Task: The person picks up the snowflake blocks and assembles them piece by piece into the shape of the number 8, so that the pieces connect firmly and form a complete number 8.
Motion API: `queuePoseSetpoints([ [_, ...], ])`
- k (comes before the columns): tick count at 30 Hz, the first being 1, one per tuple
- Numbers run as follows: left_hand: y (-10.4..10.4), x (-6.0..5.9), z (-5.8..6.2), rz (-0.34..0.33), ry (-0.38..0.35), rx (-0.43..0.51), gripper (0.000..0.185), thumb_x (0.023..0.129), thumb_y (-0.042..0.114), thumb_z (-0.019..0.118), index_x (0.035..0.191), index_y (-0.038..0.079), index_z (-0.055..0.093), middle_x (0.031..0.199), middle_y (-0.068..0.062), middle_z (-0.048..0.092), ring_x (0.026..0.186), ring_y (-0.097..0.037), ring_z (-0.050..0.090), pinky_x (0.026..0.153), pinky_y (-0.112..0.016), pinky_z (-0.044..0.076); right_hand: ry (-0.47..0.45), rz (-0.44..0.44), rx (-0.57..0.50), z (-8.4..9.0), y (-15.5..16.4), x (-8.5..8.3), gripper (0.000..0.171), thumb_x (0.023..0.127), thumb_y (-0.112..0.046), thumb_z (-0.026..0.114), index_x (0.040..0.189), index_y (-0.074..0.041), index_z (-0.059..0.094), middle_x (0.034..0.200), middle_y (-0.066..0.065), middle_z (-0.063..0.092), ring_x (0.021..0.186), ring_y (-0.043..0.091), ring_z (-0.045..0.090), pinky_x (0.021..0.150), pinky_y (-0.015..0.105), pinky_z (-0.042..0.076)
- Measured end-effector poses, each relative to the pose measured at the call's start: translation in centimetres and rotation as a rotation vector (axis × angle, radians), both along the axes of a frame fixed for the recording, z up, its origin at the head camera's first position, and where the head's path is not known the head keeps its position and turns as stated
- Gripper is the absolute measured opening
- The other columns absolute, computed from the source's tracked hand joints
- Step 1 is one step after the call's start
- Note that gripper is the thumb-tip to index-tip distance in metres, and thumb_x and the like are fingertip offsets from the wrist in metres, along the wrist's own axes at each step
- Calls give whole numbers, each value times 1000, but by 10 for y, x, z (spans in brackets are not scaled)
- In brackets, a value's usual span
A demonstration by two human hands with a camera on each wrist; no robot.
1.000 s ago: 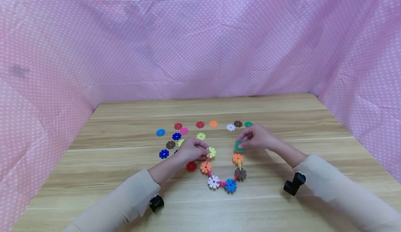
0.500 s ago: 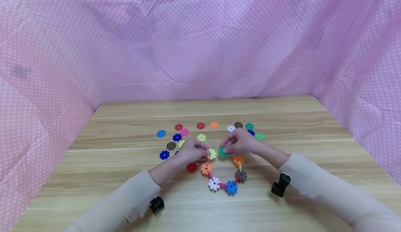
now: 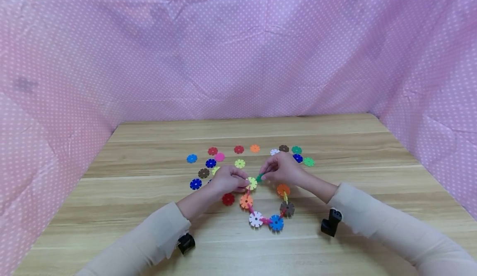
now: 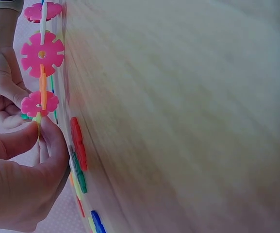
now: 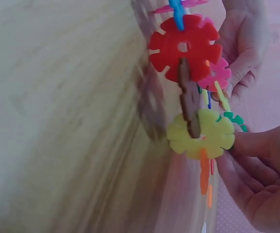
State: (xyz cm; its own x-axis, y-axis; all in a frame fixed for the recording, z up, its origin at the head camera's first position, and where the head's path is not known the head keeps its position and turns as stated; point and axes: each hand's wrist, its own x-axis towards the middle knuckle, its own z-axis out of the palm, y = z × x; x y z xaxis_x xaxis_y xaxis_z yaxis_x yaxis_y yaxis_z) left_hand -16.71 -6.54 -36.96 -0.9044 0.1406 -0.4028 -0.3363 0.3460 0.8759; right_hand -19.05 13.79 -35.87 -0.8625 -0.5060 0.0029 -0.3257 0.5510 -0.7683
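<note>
A curved chain of notched plastic discs stands on the table, with a white disc (image 3: 256, 219) and a blue disc (image 3: 276, 223) at its near bend. My left hand (image 3: 228, 179) pinches the yellow disc (image 3: 252, 183) at the chain's left end. In the right hand (image 3: 284, 169) is a green disc (image 3: 259, 177), turned edge-on and held against the yellow one's right side; whether their slots interlock I cannot tell. An orange disc (image 3: 283, 190) forms the other end, just below the right hand. Pink discs (image 4: 42, 54) link the chain in the left wrist view.
Loose discs lie flat behind and left of the chain, among them a red disc (image 3: 228, 199), a dark blue disc (image 3: 195, 184) and a light green disc (image 3: 308, 162). The wooden table (image 3: 149, 143) meets a pink dotted cloth (image 3: 238, 61).
My right hand has moved left with the green disc, from above the orange end to the yellow disc, and the green disc has turned edge-on. The left hand stays almost still.
</note>
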Motion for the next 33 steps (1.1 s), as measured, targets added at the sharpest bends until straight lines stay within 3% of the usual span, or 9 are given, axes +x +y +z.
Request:
queuePoseSetpoints([
  [7, 0, 1, 3, 4, -10, -5, 15, 86, -2, 66, 101, -3, 67, 92, -16, 72, 70, -12, 68, 69, -24, 60, 51, 11, -2, 1, 0, 2, 6, 79, -5, 76, 83, -9, 74, 83, 6, 76, 73, 10, 69, 66, 18, 57],
  [15, 1, 0, 4, 8, -20, -22, 16, 86, -2, 65, 102, -2, 67, 92, -16, 71, 69, -12, 67, 68, -23, 60, 49, 31, -6, 0, -2, 2, 5, 81, -6, 75, 84, -9, 74, 84, 6, 75, 74, 9, 68, 67, 17, 57],
  [24, -1, 0, 2, 14, -33, -14, 15, 86, -2, 65, 101, -3, 68, 90, -15, 70, 67, -13, 65, 65, -21, 59, 67, 48, -45, -2, -7, 3, 6, 79, -10, 77, 83, -6, 75, 82, 7, 76, 68, 9, 66, 61, 18, 55],
  [33, 1, 3, 5, 1, -83, 34, 16, 86, -2, 67, 101, -5, 68, 91, -17, 71, 64, -11, 68, 67, -25, 60, 42, 92, -66, -6, -5, -1, 6, 78, -3, 76, 82, -6, 74, 84, 9, 76, 80, 18, 73, 70, 18, 58],
])
